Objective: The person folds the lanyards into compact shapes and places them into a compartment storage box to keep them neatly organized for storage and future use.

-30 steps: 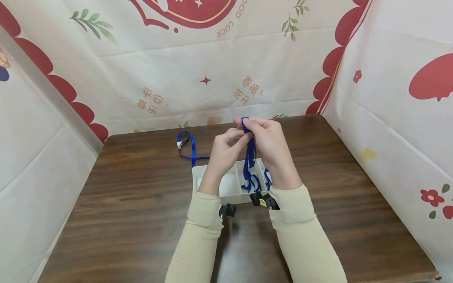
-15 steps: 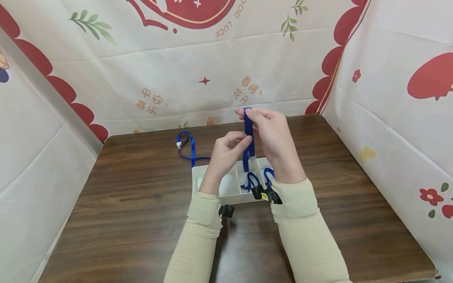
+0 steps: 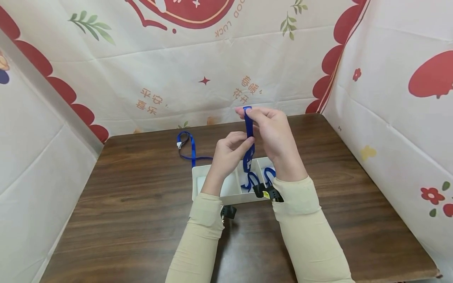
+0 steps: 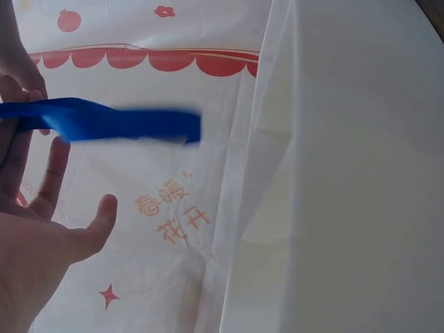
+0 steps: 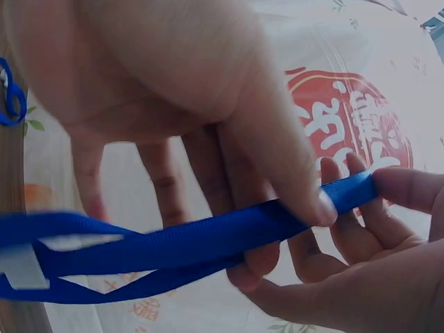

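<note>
In the head view my right hand (image 3: 277, 133) pinches the folded top of a blue lanyard (image 3: 249, 127), held up over the tray. Lower down, my left hand (image 3: 226, 157) holds the same strap between thumb and fingers. Several strands run together between the hands in the right wrist view, and a pale clip (image 5: 24, 263) shows at their lower part. A white divided tray (image 3: 240, 197) stands beneath. Blue cord loops (image 3: 250, 179) lie in its middle compartment, and another blue loop (image 3: 269, 175) in the right one, partly hidden by my right wrist.
Another blue lanyard (image 3: 193, 149) lies on the brown table (image 3: 134, 204) behind the tray's left end, with a silvery clip (image 3: 179, 145). Printed white cloth (image 3: 198, 59) hangs behind the table and along both sides. Each wrist carries a small black camera.
My right hand has risen with the top of the lanyard, drawing the strap straight upward. My left hand has stayed low on it. Over the last half second the hands have barely moved.
</note>
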`<state>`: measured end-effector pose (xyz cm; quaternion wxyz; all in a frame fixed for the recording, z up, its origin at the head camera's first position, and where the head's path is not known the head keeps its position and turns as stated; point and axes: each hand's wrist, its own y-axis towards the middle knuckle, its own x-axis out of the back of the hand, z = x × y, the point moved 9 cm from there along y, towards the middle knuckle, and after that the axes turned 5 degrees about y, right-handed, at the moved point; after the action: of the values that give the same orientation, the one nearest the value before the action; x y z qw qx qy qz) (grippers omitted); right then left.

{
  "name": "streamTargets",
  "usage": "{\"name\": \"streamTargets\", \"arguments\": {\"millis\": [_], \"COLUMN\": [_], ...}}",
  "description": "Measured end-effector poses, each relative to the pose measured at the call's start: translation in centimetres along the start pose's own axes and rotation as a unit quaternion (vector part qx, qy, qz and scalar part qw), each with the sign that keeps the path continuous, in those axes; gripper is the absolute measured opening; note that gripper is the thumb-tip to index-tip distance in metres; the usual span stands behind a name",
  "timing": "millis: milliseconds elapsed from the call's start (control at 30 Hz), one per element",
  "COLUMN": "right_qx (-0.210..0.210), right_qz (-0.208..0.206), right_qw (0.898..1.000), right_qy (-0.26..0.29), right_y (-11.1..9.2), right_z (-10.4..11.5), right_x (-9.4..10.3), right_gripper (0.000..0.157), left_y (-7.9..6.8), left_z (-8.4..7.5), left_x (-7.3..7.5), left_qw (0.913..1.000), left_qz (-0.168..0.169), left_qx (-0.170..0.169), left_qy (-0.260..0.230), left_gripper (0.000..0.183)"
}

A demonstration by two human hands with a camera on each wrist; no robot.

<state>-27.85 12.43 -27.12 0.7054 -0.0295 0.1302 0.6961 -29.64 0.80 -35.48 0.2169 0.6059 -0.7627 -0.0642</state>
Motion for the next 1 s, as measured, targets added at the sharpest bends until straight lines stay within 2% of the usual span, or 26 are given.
{"name": "streamTargets", "arguments": {"millis": [167,367,733,867,1000], "right_qx": [0.007,0.01,0.014,0.025,0.026], "right_qz": [0.006,0.008,0.019,0.021,0.019], "right_qw": [1.0,1.0,0.999,0.998,0.999], "right_qy": [-0.017,-0.021,-0.03,-0.044,-0.035], "right_y": [-0.1,-0.1,-0.3,-0.4,-0.3], "right_z": [0.0,-0.3,-0.5,-0.6,-0.7], "right_x": [0.2,0.5,0.3,0.5,0.4], "right_gripper": [0.026,0.03,0.033,0.035,0.035], "left_y": [-0.1,-0.1,-0.1,-0.2,-0.2], "left_z": [-0.1,-0.7,-1.5,-1.4,-1.6], "left_x": [0.1,0.1,0.6,0.6,0.5], "left_qw": [0.9999,0.9998,0.9993,0.9993,0.999], "left_qz": [-0.001,-0.006,-0.02,-0.019,-0.025], "left_qx": [0.006,-0.004,-0.03,-0.031,-0.036], "left_qy": [-0.013,-0.019,-0.003,-0.002,0.005], "left_gripper": [0.027,0.025,0.023,0.022,0.022]}}
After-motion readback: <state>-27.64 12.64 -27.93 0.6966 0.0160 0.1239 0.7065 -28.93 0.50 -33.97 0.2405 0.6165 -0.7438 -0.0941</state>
